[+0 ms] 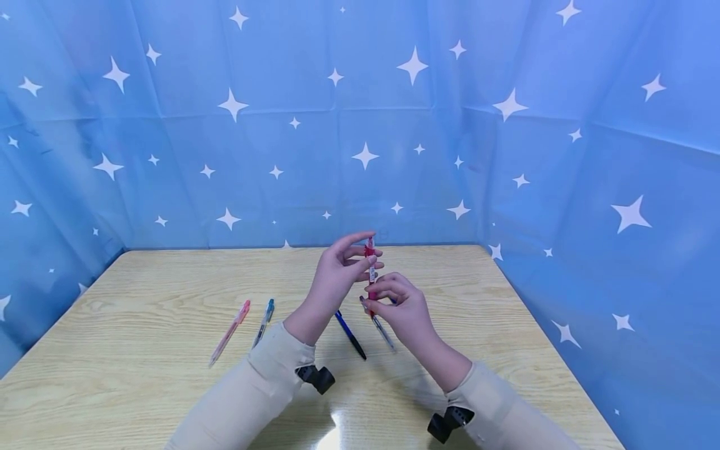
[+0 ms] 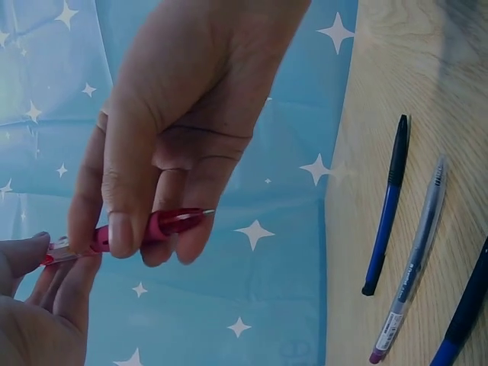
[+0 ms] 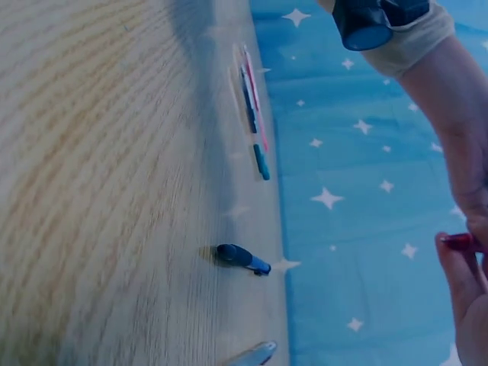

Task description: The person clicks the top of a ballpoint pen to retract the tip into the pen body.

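Observation:
A red pen (image 1: 372,270) stands roughly upright above the table, between both hands. Near its upper end, my left hand (image 1: 337,267) pinches it with thumb and fingers. My right hand (image 1: 406,307) holds the lower end between thumb and fingers. Seen from the left wrist, the red pen (image 2: 179,221) shows a metal tip just past the left fingers, and its clear and red part reaches the right hand (image 2: 38,320). In the right wrist view only a bit of the red pen (image 3: 457,242) shows at the right edge.
On the wooden table (image 1: 140,312) lie a pink pen (image 1: 230,333) and a teal-ended pen (image 1: 264,322) at left. A blue and black pen (image 1: 351,336) and a clear-barrelled pen (image 1: 385,333) lie below the hands. Another blue pen (image 2: 465,313) is partly cut off. A starry blue curtain (image 1: 337,137) surrounds the table.

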The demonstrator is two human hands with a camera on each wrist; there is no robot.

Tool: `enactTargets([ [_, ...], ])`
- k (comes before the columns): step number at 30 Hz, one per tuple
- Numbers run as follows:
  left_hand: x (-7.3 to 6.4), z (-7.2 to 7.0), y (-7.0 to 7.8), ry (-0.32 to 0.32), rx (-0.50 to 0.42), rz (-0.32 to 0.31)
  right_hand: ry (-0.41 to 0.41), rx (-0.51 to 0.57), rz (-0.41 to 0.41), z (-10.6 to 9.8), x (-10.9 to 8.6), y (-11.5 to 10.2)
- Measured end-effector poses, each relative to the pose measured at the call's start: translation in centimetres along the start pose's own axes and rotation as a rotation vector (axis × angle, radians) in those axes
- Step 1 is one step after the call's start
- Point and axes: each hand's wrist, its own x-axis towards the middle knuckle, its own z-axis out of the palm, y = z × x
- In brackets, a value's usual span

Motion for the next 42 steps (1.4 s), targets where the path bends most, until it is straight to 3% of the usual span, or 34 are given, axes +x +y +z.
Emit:
enactTargets([
  [14, 0.0, 0.2, 0.1, -0.002, 0.008, 0.034, 0.004, -0.045, -0.019, -0.4, -0.1, 0.1],
  [23, 0.2, 0.8, -0.1, -0.006, 0.004, -0.004, -0.026, -0.059, 0.094, -1.5, -0.3, -0.2],
  [28, 0.9, 1.7, -0.4, 0.007, 0.014, -0.039, -0.06, -0.071, 0.088, -3.0, -0.1, 0.0],
  [35, 2.1, 3.1, -2.2, 0.018, 0.094, -0.06, -0.101, -0.157, 0.058, -5.7, -0.1, 1.0],
  [42, 2.8, 4.1, -3.8, -0.039, 0.249, -0.072, -0.094, -0.254, 0.15, -8.7, -0.8, 2.8],
])
